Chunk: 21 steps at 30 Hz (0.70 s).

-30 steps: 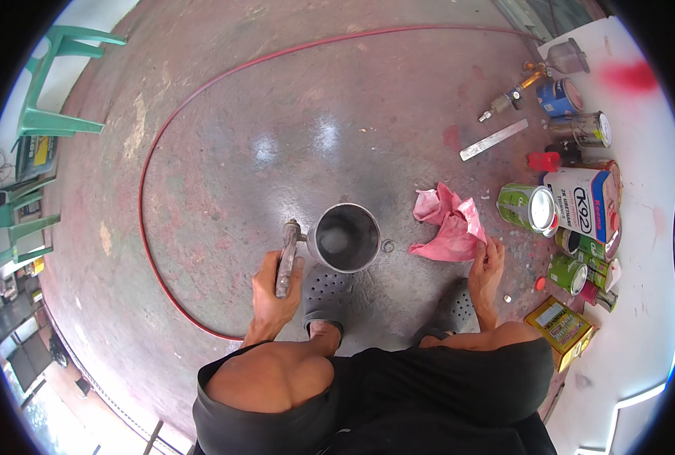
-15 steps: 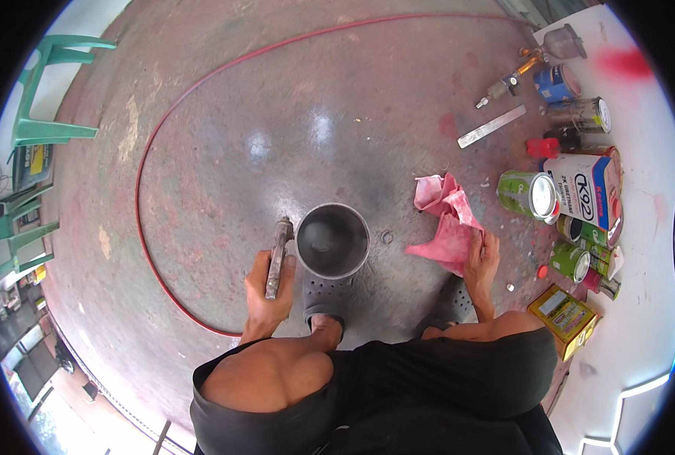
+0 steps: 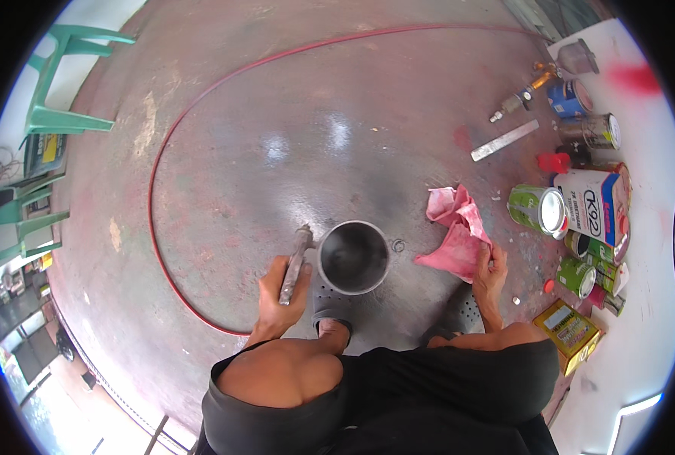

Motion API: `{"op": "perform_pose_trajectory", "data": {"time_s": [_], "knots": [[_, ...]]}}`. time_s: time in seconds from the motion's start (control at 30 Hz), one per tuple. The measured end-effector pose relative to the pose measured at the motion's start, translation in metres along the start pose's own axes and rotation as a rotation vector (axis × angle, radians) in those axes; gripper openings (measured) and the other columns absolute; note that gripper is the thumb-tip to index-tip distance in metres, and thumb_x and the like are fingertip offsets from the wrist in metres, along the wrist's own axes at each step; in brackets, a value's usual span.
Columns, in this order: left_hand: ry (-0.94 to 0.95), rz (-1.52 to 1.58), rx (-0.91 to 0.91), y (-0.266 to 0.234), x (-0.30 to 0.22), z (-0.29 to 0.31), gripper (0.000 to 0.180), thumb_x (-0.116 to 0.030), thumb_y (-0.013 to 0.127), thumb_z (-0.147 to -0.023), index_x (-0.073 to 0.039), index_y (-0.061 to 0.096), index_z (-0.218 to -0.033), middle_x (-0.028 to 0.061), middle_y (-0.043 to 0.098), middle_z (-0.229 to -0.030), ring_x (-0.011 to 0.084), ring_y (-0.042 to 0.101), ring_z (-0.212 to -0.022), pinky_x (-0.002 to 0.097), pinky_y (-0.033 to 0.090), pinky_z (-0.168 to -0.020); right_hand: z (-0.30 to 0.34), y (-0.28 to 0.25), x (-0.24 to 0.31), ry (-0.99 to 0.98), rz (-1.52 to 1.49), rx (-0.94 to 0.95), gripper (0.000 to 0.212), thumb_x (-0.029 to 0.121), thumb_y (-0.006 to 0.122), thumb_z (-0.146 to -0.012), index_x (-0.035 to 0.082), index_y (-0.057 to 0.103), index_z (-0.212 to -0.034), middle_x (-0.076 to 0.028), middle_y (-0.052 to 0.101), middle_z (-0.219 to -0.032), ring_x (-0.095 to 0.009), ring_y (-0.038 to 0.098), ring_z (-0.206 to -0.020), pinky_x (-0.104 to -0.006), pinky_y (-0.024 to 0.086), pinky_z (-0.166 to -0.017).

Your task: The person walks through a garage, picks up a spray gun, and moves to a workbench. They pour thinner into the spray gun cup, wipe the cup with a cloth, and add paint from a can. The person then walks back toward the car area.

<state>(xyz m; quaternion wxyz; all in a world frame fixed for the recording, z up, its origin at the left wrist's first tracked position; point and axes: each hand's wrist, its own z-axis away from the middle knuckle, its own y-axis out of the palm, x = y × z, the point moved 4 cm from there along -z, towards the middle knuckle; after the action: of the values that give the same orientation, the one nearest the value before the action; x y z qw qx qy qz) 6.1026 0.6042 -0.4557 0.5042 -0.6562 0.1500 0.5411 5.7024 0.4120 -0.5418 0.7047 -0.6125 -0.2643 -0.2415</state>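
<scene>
My left hand (image 3: 278, 294) is closed round the stained grey body of a spray gun (image 3: 295, 267). Beside it is the gun's round grey cup (image 3: 354, 258), open at the top and dark inside, above my left shoe. I cannot tell how much liquid, if any, it contains. My right hand (image 3: 490, 279) pinches the lower right corner of a crumpled pink-stained cloth (image 3: 456, 250). The cloth spreads out over the floor, up and left of my fingers, and at least part of it seems to hang loose.
A red hose (image 3: 153, 182) curves across the stained floor. To the right, by a white wall, are a second spray gun (image 3: 523, 97), a flat metal strip (image 3: 504, 140), several paint cans (image 3: 533, 208) and a yellow tin (image 3: 567, 326). Green plastic chairs (image 3: 56, 117) stand at the left.
The whole view has shifted a little. Both hands keep their grips on the spray gun and the cloth, with little movement of their own.
</scene>
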Motion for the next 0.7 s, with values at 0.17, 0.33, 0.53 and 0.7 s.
{"op": "perform_pose_trajectory", "data": {"time_s": [0.17,0.33,0.53,0.7], "knots": [[-0.024,-0.005,0.001,-0.004,0.008,-0.002,0.013,-0.012,0.073,-0.101,-0.003,0.063,-0.102,0.0082,0.062,-0.071,0.0104,0.054,-0.063,0.0341,0.047,-0.058,0.002,0.002,-0.002,-0.007,-0.012,-0.009,0.026,0.022,0.063,-0.109,0.001,0.074,-0.119,-0.014,0.064,-0.095,-0.025,0.057,-0.092,-0.0378,0.047,-0.083],[-0.035,-0.024,-0.013,-0.005,0.005,-0.01,0.015,-0.014,0.073,-0.101,-0.003,0.063,-0.102,0.0089,0.061,-0.07,0.0111,0.055,-0.063,0.0343,0.046,-0.057,-0.003,0.005,-0.014,-0.002,-0.034,0.022,0.026,0.024,0.063,-0.109,0.001,0.074,-0.117,-0.013,0.061,-0.092,-0.023,0.055,-0.086,-0.0379,0.046,-0.08],[-0.062,-0.031,0.048,-0.002,0.009,-0.002,0.017,-0.015,0.074,-0.101,-0.002,0.063,-0.102,0.0072,0.061,-0.069,0.0111,0.055,-0.062,0.0341,0.047,-0.057,-0.004,0.005,-0.002,0.006,-0.015,0.026,0.027,0.024,0.063,-0.109,0.0,0.072,-0.118,-0.015,0.063,-0.095,-0.025,0.057,-0.087,-0.0387,0.047,-0.08],[-0.048,0.04,-0.05,-0.01,0.014,-0.005,0.016,-0.013,0.074,-0.101,-0.002,0.063,-0.102,0.0072,0.059,-0.068,0.0098,0.053,-0.061,0.0331,0.045,-0.056,0.0,0.007,0.009,0.024,0.008,0.037,0.026,0.023,0.063,-0.109,0.001,0.072,-0.119,-0.017,0.064,-0.096,-0.026,0.06,-0.09,-0.0391,0.048,-0.082]]}}
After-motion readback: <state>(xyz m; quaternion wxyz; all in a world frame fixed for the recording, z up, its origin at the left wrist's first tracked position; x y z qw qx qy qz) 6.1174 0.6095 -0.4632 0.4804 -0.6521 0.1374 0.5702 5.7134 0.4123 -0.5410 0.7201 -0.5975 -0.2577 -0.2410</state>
